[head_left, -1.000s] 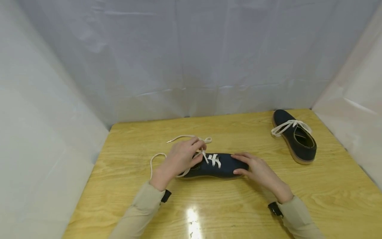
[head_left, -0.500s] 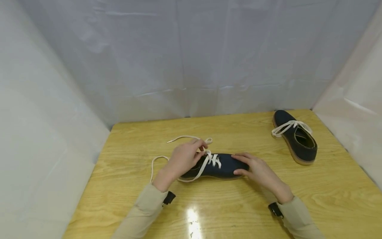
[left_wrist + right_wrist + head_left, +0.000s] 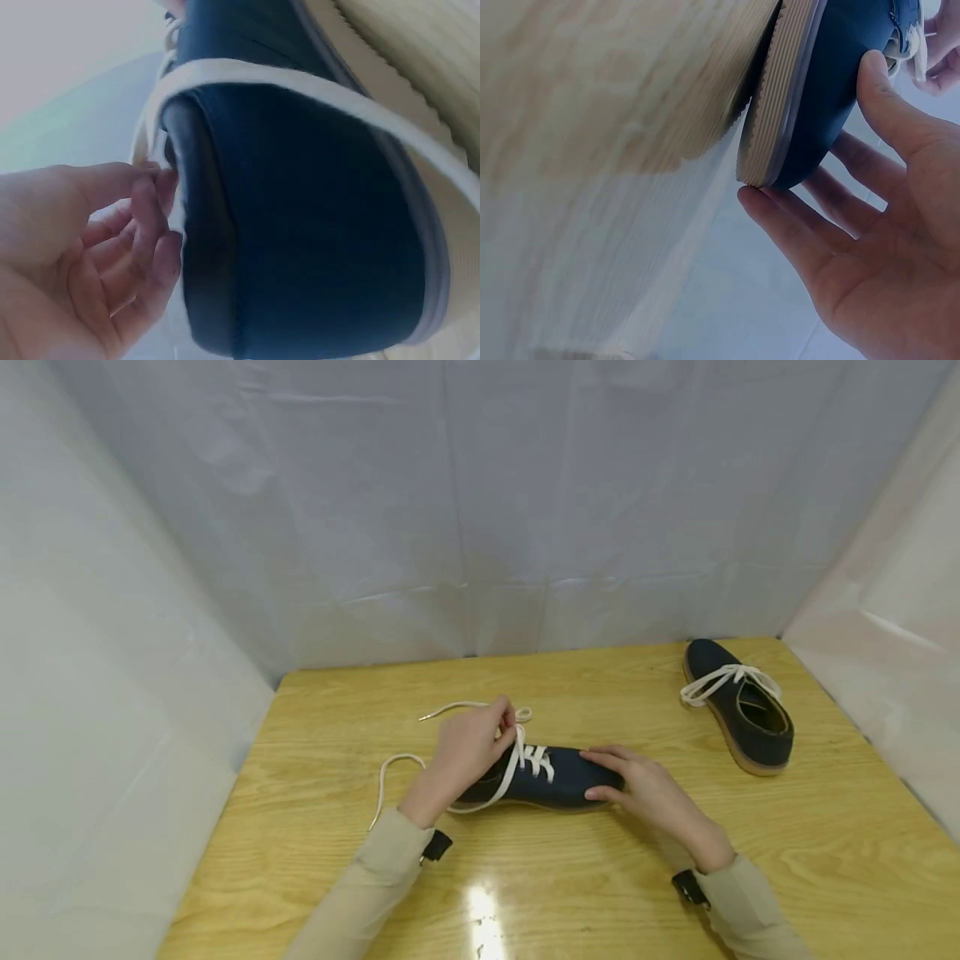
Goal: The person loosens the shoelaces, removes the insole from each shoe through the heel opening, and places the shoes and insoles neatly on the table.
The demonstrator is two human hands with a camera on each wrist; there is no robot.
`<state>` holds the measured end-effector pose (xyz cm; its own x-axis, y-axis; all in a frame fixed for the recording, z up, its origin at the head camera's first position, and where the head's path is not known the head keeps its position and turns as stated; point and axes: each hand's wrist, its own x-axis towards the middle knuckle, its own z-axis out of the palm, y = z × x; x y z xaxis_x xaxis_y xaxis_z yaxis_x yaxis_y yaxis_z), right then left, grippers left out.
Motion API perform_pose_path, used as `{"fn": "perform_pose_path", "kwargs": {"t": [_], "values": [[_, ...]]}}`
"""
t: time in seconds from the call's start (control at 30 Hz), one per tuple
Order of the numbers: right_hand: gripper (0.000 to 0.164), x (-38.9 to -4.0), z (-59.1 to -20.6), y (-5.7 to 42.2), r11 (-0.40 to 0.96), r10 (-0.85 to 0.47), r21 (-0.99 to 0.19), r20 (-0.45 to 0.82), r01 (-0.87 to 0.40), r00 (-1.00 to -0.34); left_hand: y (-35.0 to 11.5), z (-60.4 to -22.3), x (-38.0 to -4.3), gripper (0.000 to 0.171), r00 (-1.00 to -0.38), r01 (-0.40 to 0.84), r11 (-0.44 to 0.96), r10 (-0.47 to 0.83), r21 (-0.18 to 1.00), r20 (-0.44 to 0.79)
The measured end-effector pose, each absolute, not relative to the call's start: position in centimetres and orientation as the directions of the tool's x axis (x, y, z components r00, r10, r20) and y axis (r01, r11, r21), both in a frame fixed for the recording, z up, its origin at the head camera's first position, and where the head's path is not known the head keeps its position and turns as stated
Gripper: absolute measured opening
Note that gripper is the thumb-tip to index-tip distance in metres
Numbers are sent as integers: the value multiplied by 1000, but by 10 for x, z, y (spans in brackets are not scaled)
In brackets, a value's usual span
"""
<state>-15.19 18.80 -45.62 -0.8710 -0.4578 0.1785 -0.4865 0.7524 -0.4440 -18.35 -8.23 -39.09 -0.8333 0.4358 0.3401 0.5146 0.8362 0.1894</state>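
Observation:
A navy blue shoe (image 3: 564,775) with white laces lies across the middle of the table, toe to the right. My left hand (image 3: 467,750) is over the shoe's opening and pinches the white shoelace (image 3: 232,71) between thumb and fingertips. That lace rises from the upper eyelets, and one length hangs down the near side of the shoe. At the toe, my right hand (image 3: 654,789) grips the shoe with thumb on the near side and fingers round the front, as the right wrist view shows. The left hand hides part of the heel and opening.
A second navy shoe (image 3: 738,710), its white laces tied in a bow, stands at the right rear of the wooden table (image 3: 600,885). Loose lace ends (image 3: 459,704) lie behind and left of the first shoe. Pale sheeting (image 3: 480,527) walls the back and sides.
My left hand has lifted slightly with the pinched lace, drawing it upward from the eyelets. The length along the near side now shows more. The right hand stays at the toe.

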Motion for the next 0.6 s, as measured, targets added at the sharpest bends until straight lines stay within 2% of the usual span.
{"fn": "perform_pose_path", "kwargs": {"t": [0.13,0.27,0.4,0.53,0.6], "values": [[57,-151,-456,188,747,-461,-449,183,-491,-868,-82,-387,-185,8,-848,516,817,446,257,286],[56,-152,-456,187,742,-464,-449,193,-498,-864,-80,-386,-187,17,-864,503,787,457,358,209],[55,-152,-456,187,737,-469,-446,202,-507,-860,-79,-385,-184,23,-853,504,728,506,466,131],[55,-152,-457,188,737,-471,-446,201,-508,-859,-77,-386,-179,31,-834,517,721,546,461,82],[56,-153,-458,189,739,-469,-445,198,-505,-861,-75,-387,-176,28,-832,533,733,546,422,101]]}}
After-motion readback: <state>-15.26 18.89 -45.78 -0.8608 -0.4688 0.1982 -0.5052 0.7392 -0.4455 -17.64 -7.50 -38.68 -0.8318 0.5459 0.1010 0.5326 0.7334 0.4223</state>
